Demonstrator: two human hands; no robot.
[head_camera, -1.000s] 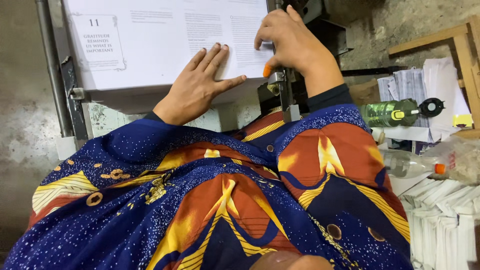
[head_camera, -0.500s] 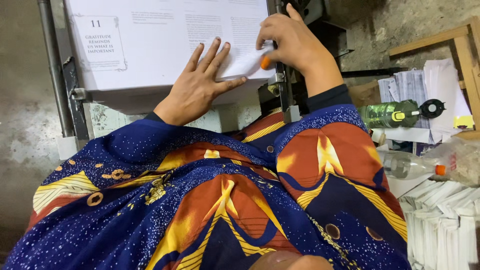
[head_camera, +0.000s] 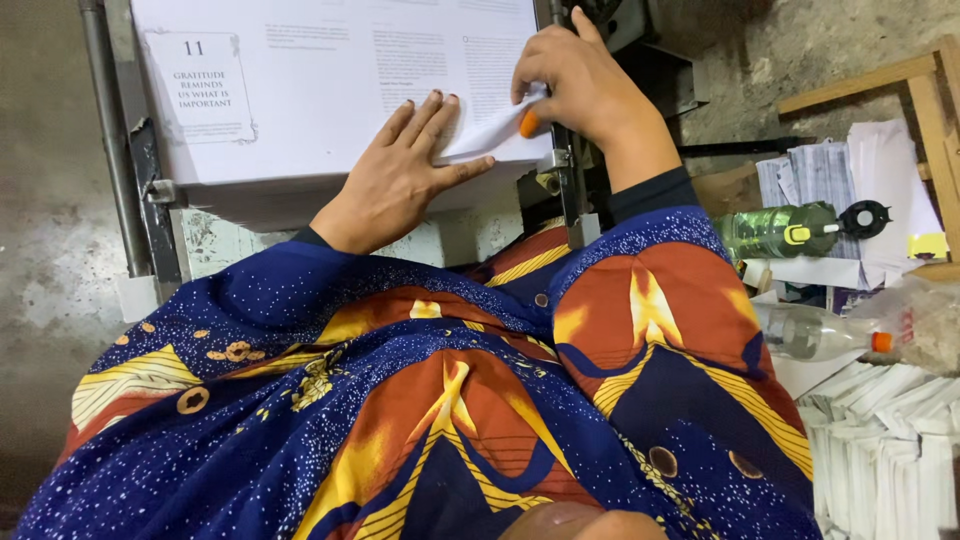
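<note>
A thick stack of large white printed sheets (head_camera: 300, 100) lies on a metal stand in front of me. My left hand (head_camera: 400, 175) rests flat on the top sheet, fingers spread, near the stack's front right corner. My right hand (head_camera: 580, 85) pinches the lifted corner of the top sheet (head_camera: 490, 130), which curls upward. The thumb wears an orange rubber tip (head_camera: 528, 123). My blue, orange and yellow patterned sleeves fill the lower view.
A metal frame post (head_camera: 110, 150) runs down the left of the stack. At right stand a green bottle (head_camera: 785, 230), a clear bottle with an orange cap (head_camera: 830, 335), piles of folded white paper (head_camera: 890, 440) and a wooden frame (head_camera: 920, 90).
My right hand has drawn the sheet's corner up and toward my left hand, curling it more. My left hand has stayed flat on the stack.
</note>
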